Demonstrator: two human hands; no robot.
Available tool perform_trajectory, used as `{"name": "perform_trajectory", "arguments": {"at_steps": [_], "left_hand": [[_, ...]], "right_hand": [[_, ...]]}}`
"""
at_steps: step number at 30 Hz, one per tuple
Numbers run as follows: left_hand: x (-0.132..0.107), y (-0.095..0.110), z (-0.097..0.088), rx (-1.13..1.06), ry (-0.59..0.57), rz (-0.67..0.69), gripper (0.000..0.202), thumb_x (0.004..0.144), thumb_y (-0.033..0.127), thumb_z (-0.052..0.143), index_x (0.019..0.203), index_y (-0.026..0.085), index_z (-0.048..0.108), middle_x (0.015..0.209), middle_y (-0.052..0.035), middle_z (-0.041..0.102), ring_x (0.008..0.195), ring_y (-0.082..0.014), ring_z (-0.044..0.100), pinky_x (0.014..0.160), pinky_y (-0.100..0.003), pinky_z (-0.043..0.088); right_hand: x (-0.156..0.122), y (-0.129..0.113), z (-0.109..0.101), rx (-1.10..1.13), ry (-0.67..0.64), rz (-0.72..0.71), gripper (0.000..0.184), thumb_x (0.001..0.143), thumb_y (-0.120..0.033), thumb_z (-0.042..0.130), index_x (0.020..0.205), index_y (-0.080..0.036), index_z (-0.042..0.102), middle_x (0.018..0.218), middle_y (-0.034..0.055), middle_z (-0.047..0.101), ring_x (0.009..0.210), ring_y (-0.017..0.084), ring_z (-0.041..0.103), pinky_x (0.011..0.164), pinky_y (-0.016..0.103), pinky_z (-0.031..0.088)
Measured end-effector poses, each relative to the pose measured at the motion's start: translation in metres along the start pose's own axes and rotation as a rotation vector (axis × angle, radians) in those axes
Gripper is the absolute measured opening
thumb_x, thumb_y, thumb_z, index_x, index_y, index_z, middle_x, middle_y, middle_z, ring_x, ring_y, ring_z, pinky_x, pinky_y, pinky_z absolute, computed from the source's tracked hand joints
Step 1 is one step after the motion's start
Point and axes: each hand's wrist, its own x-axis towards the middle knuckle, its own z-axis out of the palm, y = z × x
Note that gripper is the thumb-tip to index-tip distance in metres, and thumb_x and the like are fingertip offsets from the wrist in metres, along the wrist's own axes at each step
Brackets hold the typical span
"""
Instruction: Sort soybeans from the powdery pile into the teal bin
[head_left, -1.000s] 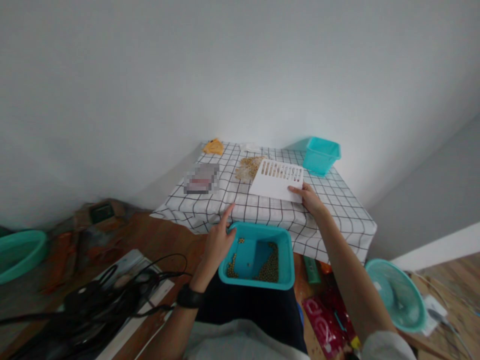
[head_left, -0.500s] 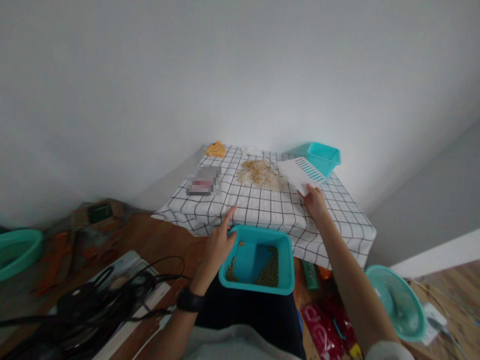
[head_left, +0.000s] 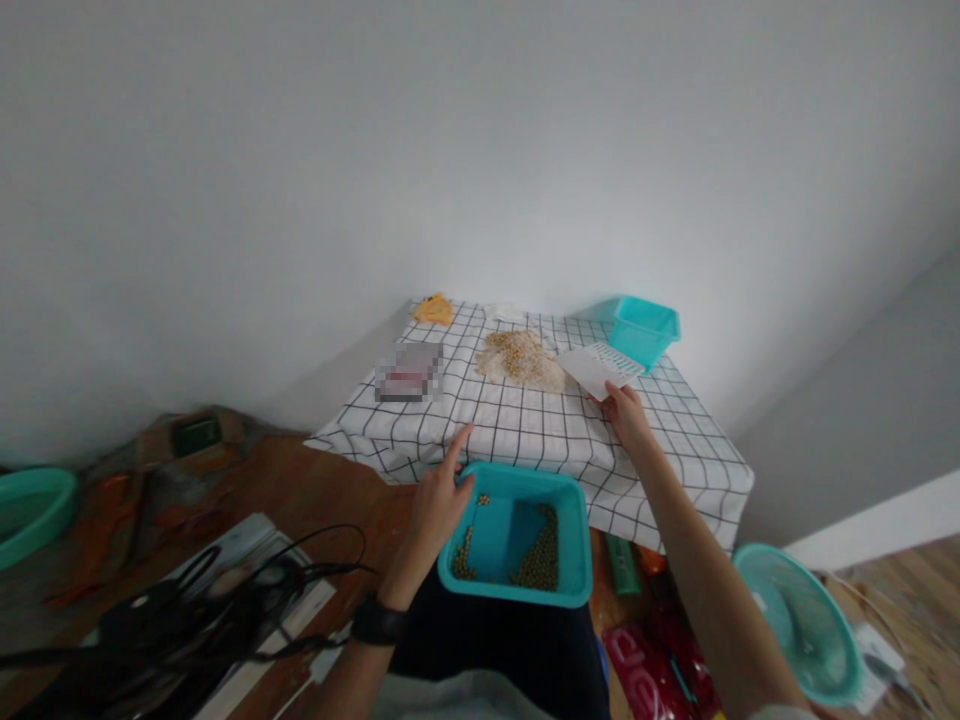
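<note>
My right hand (head_left: 622, 410) pinches the near edge of a flat white slotted sheet (head_left: 589, 370), tilted above the table. Its slots lie toward the far right, near a turquoise bin (head_left: 646, 330). Just left of the sheet, a heap of yellow beans mixed with pale grains (head_left: 517, 358) spreads on the checked cloth. My left hand (head_left: 442, 500) is at the left rim of a turquoise basin (head_left: 517, 590) on my lap, index finger and thumb apart; its other fingers are mostly hidden. Green beans (head_left: 541, 558) lie in the basin's right side, with a few yellowish ones at the left.
The table's checked cloth (head_left: 510, 430) hangs over the front edge. On it are a blurred box (head_left: 409, 372), an orange-yellow bag (head_left: 434, 309) and white tissue (head_left: 502, 312). Black cables (head_left: 262, 580) tangle at lower left; a green basket (head_left: 802, 625) stands at lower right.
The whole view has shifted slightly, with the table lower in the picture. The slotted sheet has tipped flatter in my right hand. My left hand stays by the basin's rim.
</note>
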Motion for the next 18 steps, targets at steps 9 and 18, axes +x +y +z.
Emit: {"name": "perform_trajectory", "arguments": {"at_steps": [9,18], "left_hand": [[0.001,-0.0039,0.0027,-0.012,-0.007,-0.007,0.071,0.086,0.017,0.051,0.153,0.028,0.032,0.079,-0.0002,0.066,0.066,-0.0189,0.063,0.068,-0.028,0.045],[0.0003,-0.0022,0.0006,-0.029,-0.022,-0.035,0.07,0.086,0.019,0.051,0.153,0.028,0.033,0.083,-0.0017,0.065,0.064,-0.0173,0.06,0.064,-0.026,0.042]], "right_hand": [[-0.0018,-0.0023,0.0033,-0.011,-0.023,0.023,0.027,0.075,-0.037,0.069,0.099,-0.024,0.068,0.108,0.0044,0.075,0.107,0.024,0.068,0.09,0.038,0.057],[-0.0051,-0.0048,0.0065,-0.02,-0.059,0.025,0.028,0.077,-0.037,0.069,0.102,-0.024,0.069,0.111,0.0042,0.075,0.112,0.023,0.067,0.099,0.039,0.052]]}}
